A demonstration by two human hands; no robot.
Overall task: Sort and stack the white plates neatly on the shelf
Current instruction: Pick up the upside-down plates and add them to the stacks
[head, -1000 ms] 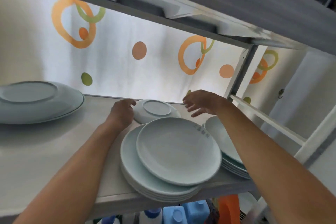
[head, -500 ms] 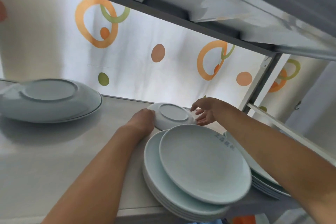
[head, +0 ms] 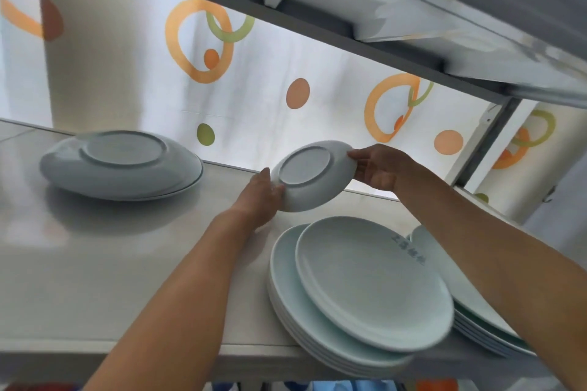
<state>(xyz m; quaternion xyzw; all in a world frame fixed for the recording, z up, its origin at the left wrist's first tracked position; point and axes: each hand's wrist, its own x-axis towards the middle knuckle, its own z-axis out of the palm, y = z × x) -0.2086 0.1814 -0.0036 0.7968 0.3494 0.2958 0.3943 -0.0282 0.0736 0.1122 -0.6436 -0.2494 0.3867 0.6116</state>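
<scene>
Small plate (head: 313, 176) pinched between fingers of left hand (head: 260, 197) & right hand (head: 379, 168): glazed ceramic, smooth, semi-gloss, unglazed-looking matt foot ring on underside. Stack of plates (head: 355, 292) just below fingers: same pale glazed ceramic, glossy, faint grey print near rim. Upturned plates (head: 122, 165) well left of fingers: glazed, soft sheen. Shelf (head: 95, 251) under fingers: brushed metal, dull reflective. Curtain (head: 254, 79) behind fingertips: thin cloth, matt, translucent w/ printed circles.

Both arms reach forward, left hand (head: 261, 194) and right hand (head: 378, 168) with fingers curled, facing each other.
</scene>
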